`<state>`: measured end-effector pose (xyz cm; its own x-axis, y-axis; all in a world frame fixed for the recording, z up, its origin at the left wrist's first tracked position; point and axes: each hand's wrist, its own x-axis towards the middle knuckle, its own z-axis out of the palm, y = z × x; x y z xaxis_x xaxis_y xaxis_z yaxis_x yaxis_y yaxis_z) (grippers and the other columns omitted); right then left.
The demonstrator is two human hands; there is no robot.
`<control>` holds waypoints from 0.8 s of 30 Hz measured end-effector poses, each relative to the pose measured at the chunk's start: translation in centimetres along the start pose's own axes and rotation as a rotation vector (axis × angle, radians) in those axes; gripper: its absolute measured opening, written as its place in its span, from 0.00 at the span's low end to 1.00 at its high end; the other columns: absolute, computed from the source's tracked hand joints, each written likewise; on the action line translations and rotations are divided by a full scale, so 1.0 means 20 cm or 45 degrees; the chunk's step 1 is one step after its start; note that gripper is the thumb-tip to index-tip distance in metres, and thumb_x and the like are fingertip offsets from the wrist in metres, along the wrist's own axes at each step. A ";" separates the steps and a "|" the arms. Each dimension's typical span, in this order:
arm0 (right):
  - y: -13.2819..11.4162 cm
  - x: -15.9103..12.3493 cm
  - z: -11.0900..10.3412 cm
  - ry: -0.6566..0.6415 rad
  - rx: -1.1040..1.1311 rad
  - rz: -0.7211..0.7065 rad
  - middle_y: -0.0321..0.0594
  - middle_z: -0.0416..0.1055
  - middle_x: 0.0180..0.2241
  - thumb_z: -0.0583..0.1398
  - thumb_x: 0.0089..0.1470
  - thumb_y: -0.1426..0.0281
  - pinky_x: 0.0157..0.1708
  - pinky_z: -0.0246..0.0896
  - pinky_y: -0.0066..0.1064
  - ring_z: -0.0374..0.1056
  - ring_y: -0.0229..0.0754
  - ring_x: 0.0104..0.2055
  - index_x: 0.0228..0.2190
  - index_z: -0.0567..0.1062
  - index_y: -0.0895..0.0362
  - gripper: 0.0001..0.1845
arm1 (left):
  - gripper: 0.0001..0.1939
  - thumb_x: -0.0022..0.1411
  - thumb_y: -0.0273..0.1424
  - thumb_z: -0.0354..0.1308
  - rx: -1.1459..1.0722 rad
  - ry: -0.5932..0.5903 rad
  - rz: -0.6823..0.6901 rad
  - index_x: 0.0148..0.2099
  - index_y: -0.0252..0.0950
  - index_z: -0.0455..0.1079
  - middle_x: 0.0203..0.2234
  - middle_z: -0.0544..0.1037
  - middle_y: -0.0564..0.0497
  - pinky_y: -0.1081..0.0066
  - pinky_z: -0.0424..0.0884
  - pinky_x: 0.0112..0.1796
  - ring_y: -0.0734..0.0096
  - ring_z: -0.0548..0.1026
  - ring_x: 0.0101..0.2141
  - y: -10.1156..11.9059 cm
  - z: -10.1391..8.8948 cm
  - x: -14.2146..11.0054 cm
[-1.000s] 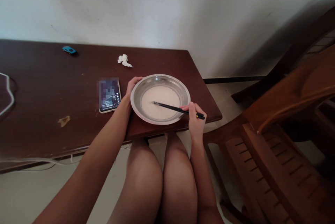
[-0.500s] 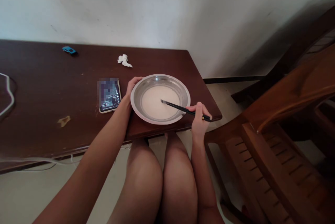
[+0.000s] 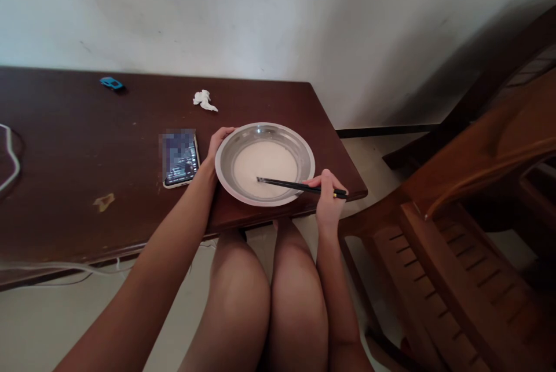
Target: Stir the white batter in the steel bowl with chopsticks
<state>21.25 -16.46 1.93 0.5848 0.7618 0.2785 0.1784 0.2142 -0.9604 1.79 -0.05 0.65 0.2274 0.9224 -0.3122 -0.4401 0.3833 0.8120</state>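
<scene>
A round steel plate holding a white batter-like liquid sits near the front right corner of a dark wooden table. My left hand grips the plate's left rim, fingers curled over it. My right hand is closed on a pair of black chopsticks just off the plate's right edge. The chopstick tips rest in the white liquid toward the near side of the plate.
A phone lies screen up just left of the plate. A crumpled white tissue and a small blue object lie farther back. A white cable curls at the left edge. A wooden chair stands to the right.
The chopstick tips have swept around in the liquid, from the left middle to the centre and now to the near left. My right hand shifted slightly. The left hand stayed on the rim.
</scene>
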 end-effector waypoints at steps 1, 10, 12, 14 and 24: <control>0.00 0.00 0.00 -0.071 -0.020 0.004 0.36 0.73 0.20 0.52 0.56 0.59 0.36 0.64 0.34 0.68 0.38 0.27 0.17 0.71 0.55 0.21 | 0.12 0.56 0.31 0.49 -0.007 -0.010 0.000 0.25 0.37 0.70 0.17 0.74 0.53 0.72 0.71 0.32 0.67 0.75 0.27 0.00 0.00 0.00; -0.01 0.00 -0.01 0.123 -0.022 -0.041 0.34 0.70 0.18 0.52 0.56 0.58 0.35 0.64 0.34 0.68 0.38 0.25 0.15 0.69 0.55 0.23 | 0.10 0.55 0.30 0.49 0.034 0.017 0.021 0.26 0.37 0.70 0.19 0.76 0.51 0.68 0.71 0.37 0.61 0.76 0.35 0.00 0.01 0.00; -0.01 0.00 0.00 0.023 0.000 0.015 0.35 0.71 0.18 0.51 0.56 0.58 0.34 0.64 0.34 0.68 0.38 0.24 0.15 0.69 0.55 0.23 | 0.11 0.56 0.29 0.48 0.020 0.017 0.013 0.26 0.37 0.70 0.19 0.76 0.51 0.68 0.71 0.37 0.61 0.76 0.35 0.00 0.01 0.00; -0.01 -0.01 0.01 -0.103 -0.052 0.035 0.36 0.74 0.21 0.52 0.56 0.58 0.37 0.64 0.35 0.69 0.38 0.28 0.17 0.70 0.55 0.22 | 0.12 0.56 0.30 0.48 0.011 -0.004 0.002 0.26 0.37 0.71 0.19 0.76 0.51 0.68 0.72 0.37 0.61 0.76 0.34 0.00 0.01 0.00; 0.00 -0.01 -0.01 0.103 -0.078 -0.013 0.35 0.72 0.18 0.51 0.56 0.57 0.38 0.61 0.35 0.67 0.38 0.25 0.16 0.70 0.55 0.24 | 0.09 0.53 0.32 0.51 0.033 -0.015 0.030 0.26 0.39 0.71 0.20 0.77 0.50 0.65 0.73 0.36 0.58 0.77 0.34 -0.01 -0.01 0.02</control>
<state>21.30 -16.63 1.84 0.6446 0.7072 0.2905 0.2311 0.1819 -0.9558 1.77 0.21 0.33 0.2274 0.9304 -0.2875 -0.4224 0.3603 0.8317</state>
